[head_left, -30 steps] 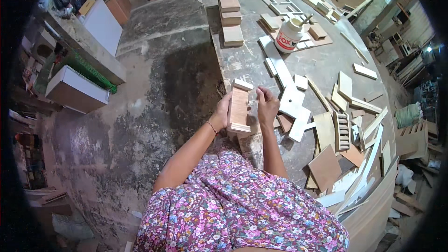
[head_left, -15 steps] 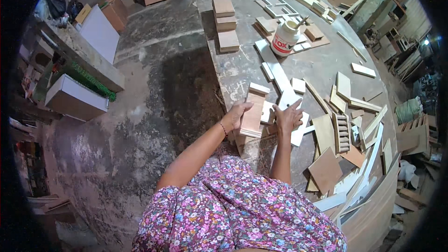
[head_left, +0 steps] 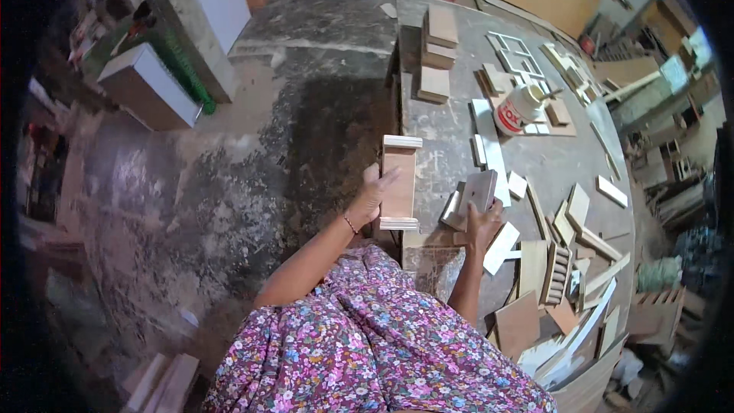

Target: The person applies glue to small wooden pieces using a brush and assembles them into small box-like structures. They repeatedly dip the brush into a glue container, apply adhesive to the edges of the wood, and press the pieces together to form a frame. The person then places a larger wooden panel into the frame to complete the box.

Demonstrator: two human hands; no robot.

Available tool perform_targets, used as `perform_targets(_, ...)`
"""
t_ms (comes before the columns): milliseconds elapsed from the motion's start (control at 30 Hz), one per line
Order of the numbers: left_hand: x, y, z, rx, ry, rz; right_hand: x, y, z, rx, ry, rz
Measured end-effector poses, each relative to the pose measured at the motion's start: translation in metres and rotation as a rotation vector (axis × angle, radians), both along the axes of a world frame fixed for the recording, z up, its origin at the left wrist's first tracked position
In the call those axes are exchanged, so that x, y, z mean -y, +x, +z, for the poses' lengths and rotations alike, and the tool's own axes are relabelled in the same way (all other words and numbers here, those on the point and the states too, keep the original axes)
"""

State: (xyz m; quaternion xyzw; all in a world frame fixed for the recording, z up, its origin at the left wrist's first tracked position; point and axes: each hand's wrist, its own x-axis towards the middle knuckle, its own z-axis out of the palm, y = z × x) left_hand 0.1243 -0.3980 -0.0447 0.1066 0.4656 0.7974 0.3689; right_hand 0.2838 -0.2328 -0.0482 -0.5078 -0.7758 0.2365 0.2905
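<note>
My left hand [head_left: 375, 193] is closed on the long side of a small wooden panel [head_left: 398, 183] with a pale strip across each end. It holds the panel up beside the table's left edge. My right hand [head_left: 483, 226] grips a small brown wood block [head_left: 480, 187], tilted just above the tabletop. Beside that block, a pale wood piece [head_left: 453, 213] leans at an angle, partly covered. A long white strip [head_left: 492, 149] lies beyond the right hand. Further off stands a white bottle [head_left: 516, 111] with a red label and a stick or brush handle in its mouth.
Stacked wooden boxes [head_left: 440, 57] stand along the table's far left edge. A white frame [head_left: 516, 57] lies at the back. Wood offcuts [head_left: 527, 317] and a slatted piece [head_left: 556, 279] crowd the right side. Left of the table is a stained floor [head_left: 252, 176].
The view has shifted, so the table sits further right. My left hand has brought the panel upright, away from the right hand. My right hand, earlier spread over white pieces, now grips a brown block.
</note>
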Motion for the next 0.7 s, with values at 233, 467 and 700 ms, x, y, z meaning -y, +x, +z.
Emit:
perform_targets(233, 0.044, -0.01, 0.009, 0.086, 0.062, 0.032, 0.028, -0.02, 0.037, -0.251, 0.003, 0.261)
perform_targets(467, 0.052, -0.012, 0.009, -0.012, 0.033, 0.112, 0.067, -0.042, 0.08, -0.414, 0.057, 0.542)
perform_targets(700, 0.049, -0.011, 0.015, -0.053, -0.033, 0.049, 0.084, -0.031, 0.1, -0.485, 0.108, 0.654)
